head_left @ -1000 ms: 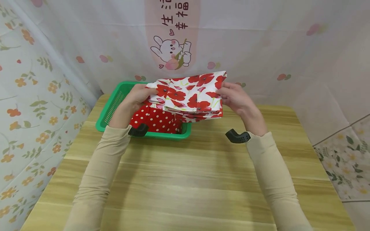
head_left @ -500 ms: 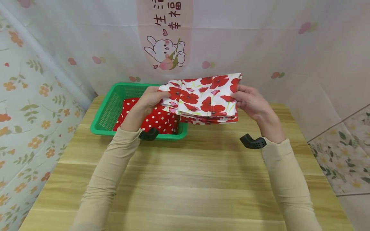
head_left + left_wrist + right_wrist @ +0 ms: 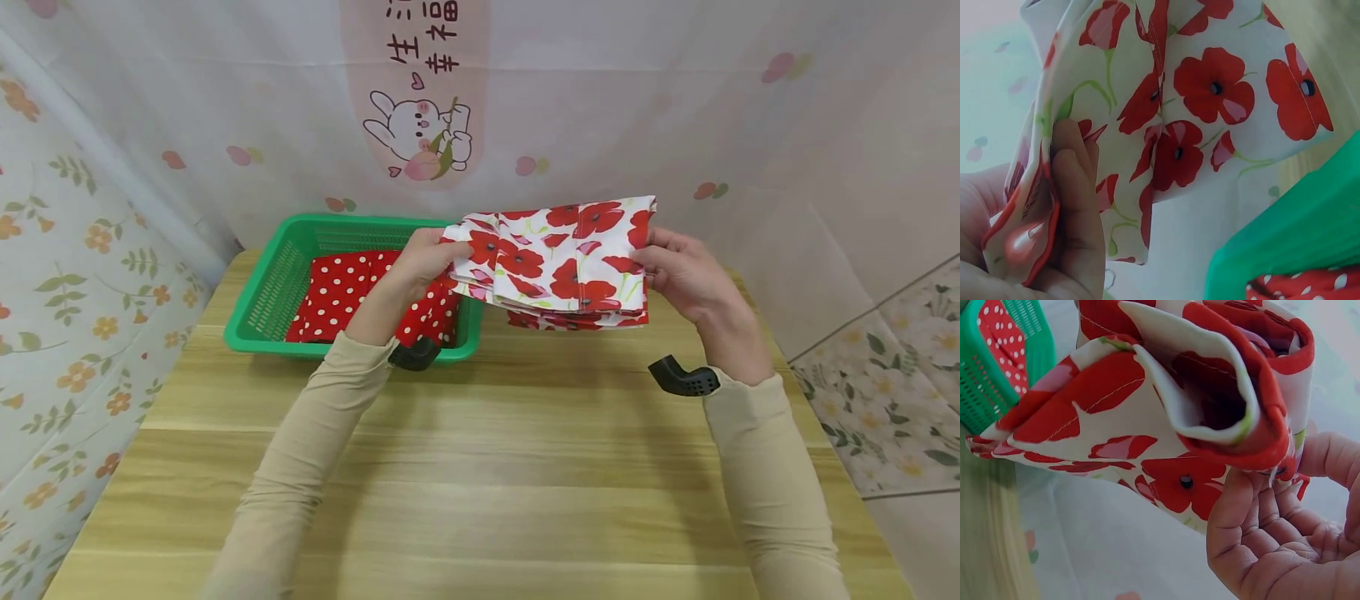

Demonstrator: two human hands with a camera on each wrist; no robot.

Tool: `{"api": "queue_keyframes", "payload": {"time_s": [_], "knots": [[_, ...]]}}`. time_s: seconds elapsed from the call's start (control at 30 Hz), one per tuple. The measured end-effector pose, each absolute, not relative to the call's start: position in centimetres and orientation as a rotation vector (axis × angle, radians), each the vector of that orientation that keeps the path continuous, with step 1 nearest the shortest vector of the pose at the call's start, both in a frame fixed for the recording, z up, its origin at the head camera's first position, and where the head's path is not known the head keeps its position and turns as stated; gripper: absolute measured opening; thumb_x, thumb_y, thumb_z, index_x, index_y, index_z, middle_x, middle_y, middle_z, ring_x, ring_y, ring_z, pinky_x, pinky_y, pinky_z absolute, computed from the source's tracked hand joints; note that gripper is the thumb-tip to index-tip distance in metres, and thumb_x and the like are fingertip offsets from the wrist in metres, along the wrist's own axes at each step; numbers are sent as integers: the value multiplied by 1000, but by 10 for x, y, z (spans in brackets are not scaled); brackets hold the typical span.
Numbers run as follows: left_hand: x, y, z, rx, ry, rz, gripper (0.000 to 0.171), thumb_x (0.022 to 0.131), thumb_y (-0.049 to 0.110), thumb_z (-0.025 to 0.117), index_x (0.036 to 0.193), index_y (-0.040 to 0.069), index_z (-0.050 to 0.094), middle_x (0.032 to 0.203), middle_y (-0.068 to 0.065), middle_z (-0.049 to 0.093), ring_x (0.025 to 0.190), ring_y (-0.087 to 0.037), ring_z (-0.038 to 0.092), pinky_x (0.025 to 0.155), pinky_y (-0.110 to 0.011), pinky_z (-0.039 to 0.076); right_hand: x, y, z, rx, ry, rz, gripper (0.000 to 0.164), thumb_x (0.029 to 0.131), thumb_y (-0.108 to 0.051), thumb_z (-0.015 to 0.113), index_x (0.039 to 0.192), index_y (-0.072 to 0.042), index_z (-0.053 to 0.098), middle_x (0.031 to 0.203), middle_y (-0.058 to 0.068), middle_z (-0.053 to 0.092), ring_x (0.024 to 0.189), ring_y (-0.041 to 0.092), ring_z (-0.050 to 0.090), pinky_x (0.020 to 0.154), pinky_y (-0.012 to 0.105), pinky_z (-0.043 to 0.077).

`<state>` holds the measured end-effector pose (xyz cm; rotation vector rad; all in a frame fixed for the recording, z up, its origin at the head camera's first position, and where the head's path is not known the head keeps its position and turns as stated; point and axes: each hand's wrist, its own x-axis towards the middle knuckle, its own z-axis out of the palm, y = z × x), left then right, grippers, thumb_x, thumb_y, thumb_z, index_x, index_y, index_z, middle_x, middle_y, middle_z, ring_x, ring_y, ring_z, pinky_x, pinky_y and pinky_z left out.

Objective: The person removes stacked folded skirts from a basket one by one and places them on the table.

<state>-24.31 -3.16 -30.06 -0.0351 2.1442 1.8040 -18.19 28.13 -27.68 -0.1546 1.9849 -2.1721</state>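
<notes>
Head view: your left hand (image 3: 420,260) and right hand (image 3: 690,271) each pinch an end of the folded white fabric bundle printed with red poppies (image 3: 562,260), held above the pale wood-grain table (image 3: 480,483); each grip's underside is partly hidden. Your left wrist (image 3: 377,314) covers part of the red white-dotted cloth (image 3: 337,287) in the green plastic mesh basket (image 3: 255,287). Table extends from bundle toward you. Bundle's long axis runs sideways, hand to hand

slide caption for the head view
Left hand and right hand hold up folded floral cloth; red dotted fabric lies in a green basket.
</notes>
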Motion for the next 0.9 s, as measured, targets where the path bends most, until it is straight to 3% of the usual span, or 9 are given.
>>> {"api": "queue_keyframes", "payload": {"time_s": [0.4,0.9], "knots": [[-238,-7,-322,-69,2197,1719,46,88,25,64,129,6,51,109,-9,64,91,-21,65,77,-28,53,-181,304,-303,-70,2018,-2091,10,94,-10,54,101,-13,60,95,-2,65,80,11,64,70,20,53],[-229,23,-355,-29,2187,1725,40,89,18,62,125,1,54,104,-13,65,87,-24,66,74,-28,52,-176,329,-339,112,2039,-2013,6,95,-14,54,100,-16,57,95,-7,62,82,8,60,71,19,51]]}}
